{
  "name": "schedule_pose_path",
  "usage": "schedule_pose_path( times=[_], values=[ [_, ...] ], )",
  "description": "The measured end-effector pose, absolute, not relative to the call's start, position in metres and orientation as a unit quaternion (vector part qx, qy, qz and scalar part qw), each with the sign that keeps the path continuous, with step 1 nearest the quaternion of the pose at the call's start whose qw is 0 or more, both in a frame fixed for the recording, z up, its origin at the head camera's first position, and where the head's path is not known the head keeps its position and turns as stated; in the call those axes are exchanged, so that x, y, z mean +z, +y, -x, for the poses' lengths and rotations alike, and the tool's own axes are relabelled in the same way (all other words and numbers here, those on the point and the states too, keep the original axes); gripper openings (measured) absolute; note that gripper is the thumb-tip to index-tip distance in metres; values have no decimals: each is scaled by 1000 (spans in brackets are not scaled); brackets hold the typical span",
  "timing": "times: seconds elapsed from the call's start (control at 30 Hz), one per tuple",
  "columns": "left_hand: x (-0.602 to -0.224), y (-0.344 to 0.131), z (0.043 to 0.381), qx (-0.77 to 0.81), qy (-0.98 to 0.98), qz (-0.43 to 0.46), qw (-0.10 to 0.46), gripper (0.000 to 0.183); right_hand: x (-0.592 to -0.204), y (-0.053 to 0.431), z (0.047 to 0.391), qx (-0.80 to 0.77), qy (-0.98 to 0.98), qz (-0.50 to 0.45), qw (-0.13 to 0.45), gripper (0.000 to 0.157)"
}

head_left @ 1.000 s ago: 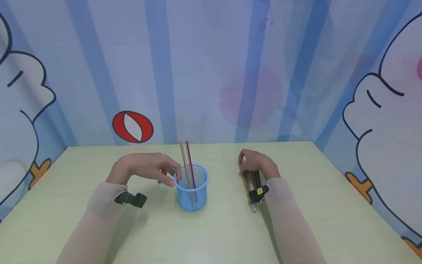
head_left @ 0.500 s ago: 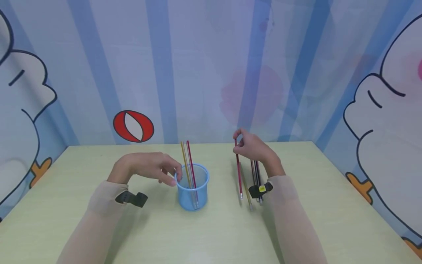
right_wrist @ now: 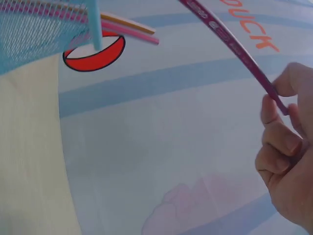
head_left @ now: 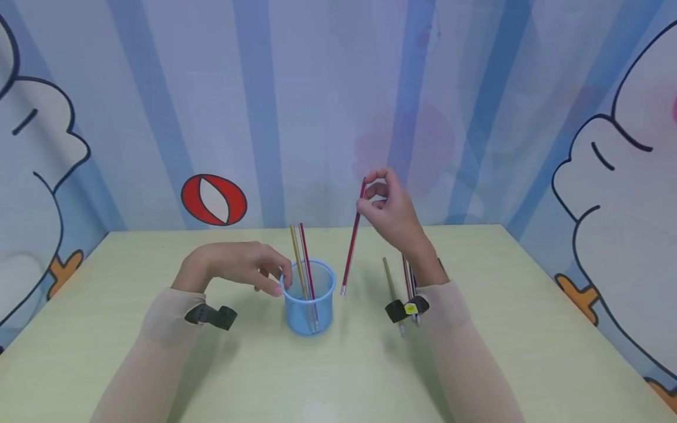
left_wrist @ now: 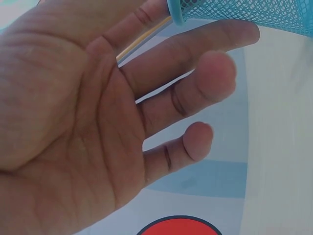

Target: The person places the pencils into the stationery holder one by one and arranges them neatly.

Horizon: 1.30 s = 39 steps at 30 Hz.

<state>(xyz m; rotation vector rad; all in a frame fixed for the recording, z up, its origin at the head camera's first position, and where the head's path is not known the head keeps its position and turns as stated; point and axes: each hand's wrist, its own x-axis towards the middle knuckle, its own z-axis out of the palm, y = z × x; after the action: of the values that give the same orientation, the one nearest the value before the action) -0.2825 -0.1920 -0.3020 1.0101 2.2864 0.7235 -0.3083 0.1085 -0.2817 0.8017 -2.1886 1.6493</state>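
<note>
A light blue mesh pencil cup (head_left: 309,320) stands upright on the table. My left hand (head_left: 240,262) holds its left rim, a fingertip inside and the thumb outside; the other fingers hang loose in the left wrist view, below the cup (left_wrist: 274,12). Leaning in the cup are a yellow pencil (head_left: 295,252) and a red pencil (head_left: 305,249). Up and right of the cup, my right hand (head_left: 392,211) pinches another red pencil (head_left: 351,252) near its upper end. It hangs slightly tilted, its eraser end lowest, apart from the cup and above the table.
A yellow pencil (head_left: 390,276) lies on the table (head_left: 349,376) right of the cup. Several dark and red pencils (head_left: 407,276) lie beside it, partly hidden by the right forearm. A blue striped cloth backdrop (head_left: 328,117) rises behind the table.
My right hand has lifted a red pencil from the pile and carried it up and left towards the cup. The left hand has stayed at the rim.
</note>
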Motion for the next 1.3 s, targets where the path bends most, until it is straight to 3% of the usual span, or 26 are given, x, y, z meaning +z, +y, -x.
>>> schedule_pose_path(
  times=[0.17,0.33,0.63,1.3],
  values=[
    [-298,-192,282,263,851,-373,260,9,-277,101,305,611,-713,-299,169,25],
    [-301,-189,283,267,848,-370,268,10,-290,88,304,552,-750,-323,169,21],
    [-301,-189,284,262,854,-360,267,20,-311,67,308,451,-808,-357,126,15],
    [-303,-190,286,262,847,-376,268,19,-320,56,308,357,-842,-397,78,14]
  ],
)
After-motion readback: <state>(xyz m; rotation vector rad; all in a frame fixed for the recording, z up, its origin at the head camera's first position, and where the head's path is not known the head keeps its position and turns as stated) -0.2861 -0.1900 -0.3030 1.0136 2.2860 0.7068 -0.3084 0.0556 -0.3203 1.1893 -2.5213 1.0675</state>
